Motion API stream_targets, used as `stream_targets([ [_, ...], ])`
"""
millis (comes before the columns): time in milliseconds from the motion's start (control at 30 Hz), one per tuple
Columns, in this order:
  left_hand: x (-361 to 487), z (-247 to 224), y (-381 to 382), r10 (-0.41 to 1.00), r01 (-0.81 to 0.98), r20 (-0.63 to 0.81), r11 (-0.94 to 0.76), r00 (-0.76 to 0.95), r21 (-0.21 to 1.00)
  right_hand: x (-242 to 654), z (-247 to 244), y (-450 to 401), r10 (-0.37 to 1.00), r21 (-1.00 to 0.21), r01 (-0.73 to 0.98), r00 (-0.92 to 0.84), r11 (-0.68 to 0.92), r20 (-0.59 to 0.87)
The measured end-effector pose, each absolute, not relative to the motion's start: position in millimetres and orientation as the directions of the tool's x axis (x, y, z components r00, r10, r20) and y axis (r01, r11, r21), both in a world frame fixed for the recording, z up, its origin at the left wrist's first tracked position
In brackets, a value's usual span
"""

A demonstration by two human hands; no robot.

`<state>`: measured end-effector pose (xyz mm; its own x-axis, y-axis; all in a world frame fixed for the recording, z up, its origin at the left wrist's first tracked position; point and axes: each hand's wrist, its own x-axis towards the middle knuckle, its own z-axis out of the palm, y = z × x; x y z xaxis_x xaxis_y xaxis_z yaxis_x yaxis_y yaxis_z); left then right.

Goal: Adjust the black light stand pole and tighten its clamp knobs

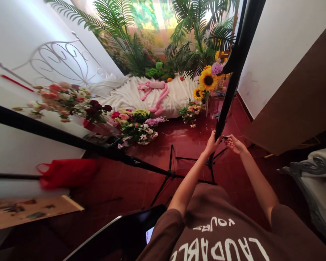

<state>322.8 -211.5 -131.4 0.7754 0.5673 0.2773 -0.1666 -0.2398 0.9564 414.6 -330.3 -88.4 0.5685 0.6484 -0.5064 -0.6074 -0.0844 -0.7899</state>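
A black stand pole (228,95) rises from a tripod base on the red floor and leans toward the upper right. My left hand (213,143) is wrapped round its lower part. Just to the right, my right hand (234,144) has its fingers closed on a small black knob (225,137) at the side of the pole. A second black stand (119,154) slants across the left of the view, its legs near the first stand's legs.
Ahead lies a white-draped bed (176,96) with a pink plush toy (157,90), flowers and palms. A red bag (67,173) is at left, a brown panel (296,90) and wrapped furniture (319,174) at right, a dark glossy surface (119,235) below.
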Motion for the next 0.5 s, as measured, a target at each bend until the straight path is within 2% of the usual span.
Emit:
stream_targets([
  [167, 317, -136, -211, 0.577, -0.12, 0.306, -0.337, 0.757, 0.934, 415, -98, -335, 0.637, -0.848, -0.53, 0.645, -0.024, -0.422],
  [367, 311, -141, -215, 0.615, -0.156, 0.437, -0.456, 0.656, 0.876, 418, -101, -336, 0.661, -0.9, -0.437, 0.675, 0.0, -0.327],
  [500, 309, -138, -217, 0.62, -0.137, 0.488, -0.526, 0.615, 0.839, 423, -105, -333, 0.673, -0.958, -0.286, 0.711, 0.016, -0.201],
])
